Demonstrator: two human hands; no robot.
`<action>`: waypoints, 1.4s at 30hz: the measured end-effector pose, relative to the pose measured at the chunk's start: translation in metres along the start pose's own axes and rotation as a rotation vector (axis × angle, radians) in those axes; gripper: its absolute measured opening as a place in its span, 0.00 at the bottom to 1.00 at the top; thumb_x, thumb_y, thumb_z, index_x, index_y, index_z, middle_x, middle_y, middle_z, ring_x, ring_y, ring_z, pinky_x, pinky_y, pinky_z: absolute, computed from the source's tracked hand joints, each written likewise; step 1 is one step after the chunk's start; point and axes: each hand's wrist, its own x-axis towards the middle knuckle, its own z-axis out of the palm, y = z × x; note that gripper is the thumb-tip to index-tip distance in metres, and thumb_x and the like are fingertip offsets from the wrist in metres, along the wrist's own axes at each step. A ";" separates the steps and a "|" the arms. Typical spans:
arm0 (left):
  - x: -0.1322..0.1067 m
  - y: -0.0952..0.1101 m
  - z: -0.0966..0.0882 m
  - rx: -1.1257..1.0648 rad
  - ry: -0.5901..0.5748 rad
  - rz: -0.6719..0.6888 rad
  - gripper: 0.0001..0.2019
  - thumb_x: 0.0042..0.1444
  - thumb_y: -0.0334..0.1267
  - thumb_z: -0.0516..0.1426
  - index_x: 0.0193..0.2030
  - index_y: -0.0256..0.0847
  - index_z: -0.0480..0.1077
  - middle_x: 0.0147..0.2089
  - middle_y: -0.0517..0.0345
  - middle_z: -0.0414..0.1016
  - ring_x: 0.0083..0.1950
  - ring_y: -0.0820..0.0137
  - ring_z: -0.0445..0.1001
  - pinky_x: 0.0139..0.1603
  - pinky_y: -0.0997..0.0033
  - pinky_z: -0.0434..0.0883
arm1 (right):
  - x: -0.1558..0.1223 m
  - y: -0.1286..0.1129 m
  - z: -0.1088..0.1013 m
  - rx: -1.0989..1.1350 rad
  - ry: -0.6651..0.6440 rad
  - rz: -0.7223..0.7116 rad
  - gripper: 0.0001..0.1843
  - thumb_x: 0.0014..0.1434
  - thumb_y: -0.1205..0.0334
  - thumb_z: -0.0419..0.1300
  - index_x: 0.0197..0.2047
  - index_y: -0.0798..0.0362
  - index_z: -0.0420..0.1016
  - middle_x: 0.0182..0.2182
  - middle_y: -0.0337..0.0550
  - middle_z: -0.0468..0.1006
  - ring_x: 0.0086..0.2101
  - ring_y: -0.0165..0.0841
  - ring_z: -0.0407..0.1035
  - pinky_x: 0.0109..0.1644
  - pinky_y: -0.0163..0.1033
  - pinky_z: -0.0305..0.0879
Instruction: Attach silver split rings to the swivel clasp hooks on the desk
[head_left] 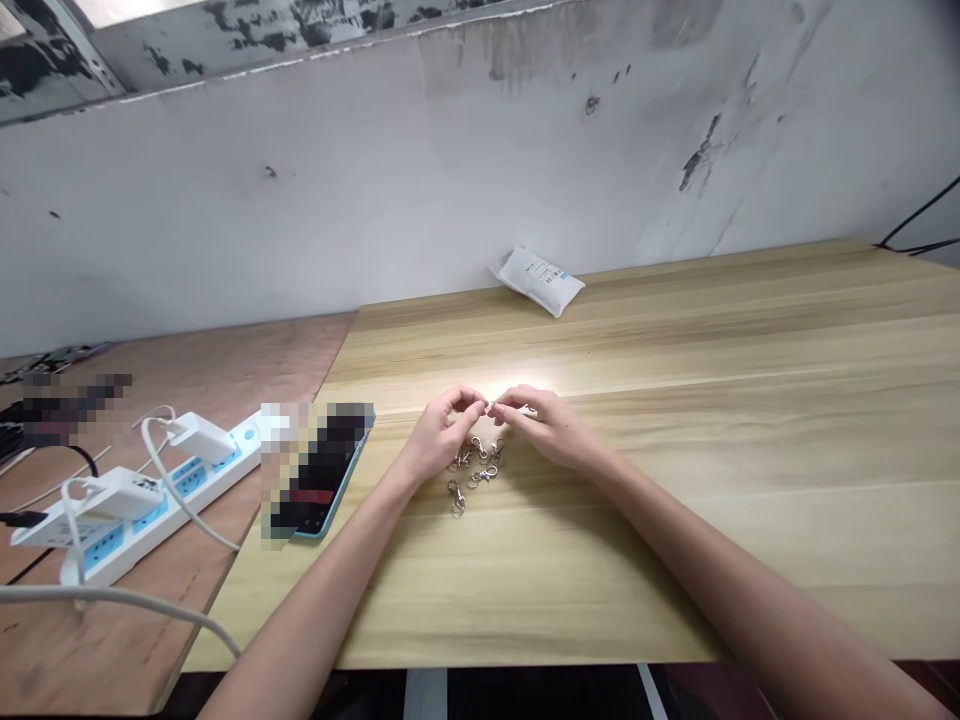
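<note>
While a small metal piece (490, 407) is clamped between the fingertips of the left hand (442, 435) and right hand (547, 425), loose lobster-clasp keyrings (475, 465) are left lying on the desk (675, 420).

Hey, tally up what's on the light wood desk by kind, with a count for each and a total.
Metal lobster-clasp key rings, loose, overlapping: 5
Small metal piece, pinched between left hand and right hand: 1
White sealed packet: 1
Phone in blue case: 1
Total: 8
</note>
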 end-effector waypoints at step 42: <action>-0.003 0.005 -0.001 0.429 0.002 0.125 0.03 0.59 0.33 0.57 0.36 0.43 0.72 0.52 0.57 0.73 0.56 0.62 0.67 0.58 0.56 0.59 | -0.006 0.000 0.009 -0.563 0.159 -0.439 0.13 0.67 0.65 0.51 0.39 0.52 0.78 0.31 0.43 0.79 0.27 0.28 0.68 0.31 0.33 0.59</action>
